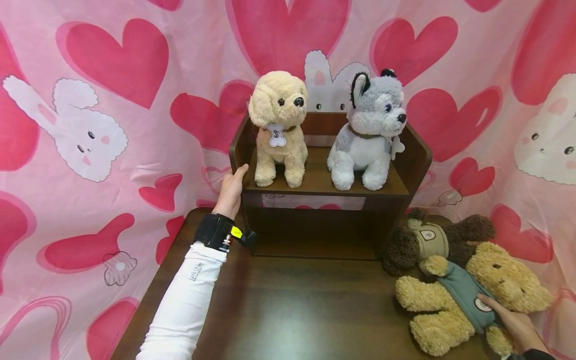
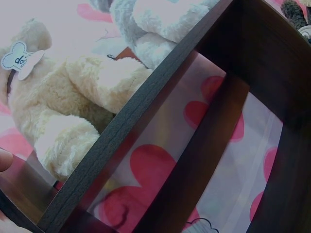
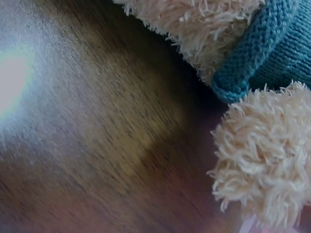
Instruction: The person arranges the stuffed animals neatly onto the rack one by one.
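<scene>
My left hand (image 1: 230, 194) grips the left side panel of a small dark wooden shelf (image 1: 326, 191), thumb on the inner side. On its upper board sit a cream plush dog (image 1: 280, 130) with a bone-shaped tag and a grey-and-white plush husky (image 1: 366, 132). The left wrist view shows the cream dog's legs (image 2: 73, 145) just beside the thumb. At the lower right, my right hand (image 1: 515, 320) holds a golden teddy bear (image 1: 432, 317) in a teal knitted top by its body. That bear lies on its back; fingers underneath it are hidden.
A dark brown teddy bear (image 1: 468, 234) in a beige top lies behind the golden one, against the shelf's right side. The shelf stands at the back of a brown wooden table (image 1: 315, 300). Pink heart-print cloth (image 1: 112, 200) hangs behind.
</scene>
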`<state>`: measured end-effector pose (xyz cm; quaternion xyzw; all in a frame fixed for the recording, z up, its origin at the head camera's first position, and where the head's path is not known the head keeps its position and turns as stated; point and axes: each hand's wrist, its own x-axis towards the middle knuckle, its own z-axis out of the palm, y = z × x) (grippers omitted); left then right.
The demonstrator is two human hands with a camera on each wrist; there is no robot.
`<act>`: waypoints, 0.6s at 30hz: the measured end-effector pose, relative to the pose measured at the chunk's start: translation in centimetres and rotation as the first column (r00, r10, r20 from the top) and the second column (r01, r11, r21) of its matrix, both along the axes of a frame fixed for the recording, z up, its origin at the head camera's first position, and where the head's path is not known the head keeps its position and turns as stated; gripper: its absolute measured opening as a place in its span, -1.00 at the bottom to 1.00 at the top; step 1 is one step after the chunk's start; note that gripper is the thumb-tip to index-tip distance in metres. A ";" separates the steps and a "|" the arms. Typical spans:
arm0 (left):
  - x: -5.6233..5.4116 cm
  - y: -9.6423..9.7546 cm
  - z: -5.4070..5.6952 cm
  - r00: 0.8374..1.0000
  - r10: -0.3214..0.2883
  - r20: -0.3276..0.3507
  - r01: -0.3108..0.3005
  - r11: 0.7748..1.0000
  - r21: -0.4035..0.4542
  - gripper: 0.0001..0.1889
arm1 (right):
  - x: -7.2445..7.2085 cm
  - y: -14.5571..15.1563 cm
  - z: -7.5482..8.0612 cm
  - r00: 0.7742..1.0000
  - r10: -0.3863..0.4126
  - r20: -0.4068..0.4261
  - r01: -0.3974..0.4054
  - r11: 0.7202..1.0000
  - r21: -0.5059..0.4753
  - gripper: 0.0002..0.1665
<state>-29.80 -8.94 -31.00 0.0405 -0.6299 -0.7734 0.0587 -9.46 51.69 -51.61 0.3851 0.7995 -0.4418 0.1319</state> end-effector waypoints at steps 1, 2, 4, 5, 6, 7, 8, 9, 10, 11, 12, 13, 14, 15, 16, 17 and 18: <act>0.0 0.0 0.0 1.000 0.000 0.001 0.000 1.000 -0.004 -0.51 | 0.0 0.1 0.0 1.000 0.019 -0.023 -0.020 0.999 -0.031 -0.04; 0.0 0.0 0.0 1.000 0.001 -0.001 -0.001 1.000 -0.006 -0.50 | 0.1 0.3 0.0 0.998 0.036 -0.045 -0.039 0.998 -0.057 -0.25; 0.0 0.0 0.0 1.000 0.000 -0.001 0.000 1.000 -0.008 -0.50 | 0.1 0.4 -0.1 0.995 0.051 -0.091 -0.062 0.991 -0.120 -0.67; 0.0 0.0 0.0 1.000 0.001 -0.003 -0.001 1.000 -0.007 -0.50 | 0.1 0.4 -0.2 0.994 0.036 -0.108 -0.052 0.987 -0.151 -0.73; 0.0 0.0 0.0 1.000 0.002 -0.005 -0.002 1.000 -0.005 -0.51 | 0.0 0.3 -0.4 0.992 0.018 -0.124 -0.040 0.982 -0.182 -0.73; 0.0 0.0 0.0 1.000 0.002 -0.006 -0.002 1.000 -0.002 -0.51 | 0.0 0.1 -0.5 0.992 -0.002 -0.127 -0.022 0.982 -0.187 -0.74; 0.1 0.0 0.0 1.000 0.003 -0.005 -0.003 1.000 -0.001 -0.52 | 0.0 -0.1 -0.6 0.992 -0.030 -0.123 0.009 0.986 -0.168 -0.63; 0.1 0.0 0.0 1.000 0.004 -0.002 -0.004 1.000 -0.002 -0.52 | -0.1 -0.3 -0.8 0.991 -0.058 -0.118 0.040 0.988 -0.152 -0.44; 0.1 0.0 0.0 1.000 0.005 -0.001 -0.005 1.000 -0.002 -0.52 | -0.1 -0.5 -0.9 0.990 -0.084 -0.115 0.068 0.988 -0.141 -0.22; 0.1 0.0 0.1 1.000 0.007 0.001 -0.007 1.000 -0.002 -0.52 | -0.1 -0.7 -1.1 0.989 -0.107 -0.105 0.095 0.989 -0.111 0.01; 0.1 0.0 0.1 1.000 0.005 0.003 -0.005 1.000 -0.003 -0.52 | 0.0 -0.9 -1.2 0.987 -0.125 -0.101 0.117 0.989 -0.089 0.17; 0.1 0.0 0.1 1.000 0.005 0.006 -0.005 1.000 -0.005 -0.51 | 0.0 -1.1 -1.2 0.984 -0.144 -0.102 0.137 0.988 -0.068 0.28; 0.1 0.0 0.1 1.000 0.005 0.008 -0.005 1.000 -0.008 -0.51 | 0.0 -1.2 -1.3 0.981 -0.160 -0.108 0.155 0.986 -0.058 0.28; 0.1 0.0 0.1 1.000 0.005 0.008 -0.005 1.000 -0.008 -0.50 | 0.0 -1.3 -1.3 0.977 -0.176 -0.123 0.170 0.983 -0.064 0.28; 0.1 0.0 0.1 1.000 0.004 0.006 -0.004 1.000 -0.005 -0.50 | 0.0 -1.3 -1.4 0.970 -0.196 -0.142 0.187 0.980 -0.073 0.26; 0.1 0.0 0.1 1.000 0.002 0.005 -0.002 1.000 -0.003 -0.50 | -0.1 -1.4 -1.4 0.963 -0.217 -0.162 0.205 0.975 -0.084 0.24; 0.1 0.0 0.1 1.000 0.000 0.001 0.000 1.000 0.000 -0.50 | 0.0 -1.4 -1.4 0.953 -0.236 -0.188 0.221 0.970 -0.098 0.20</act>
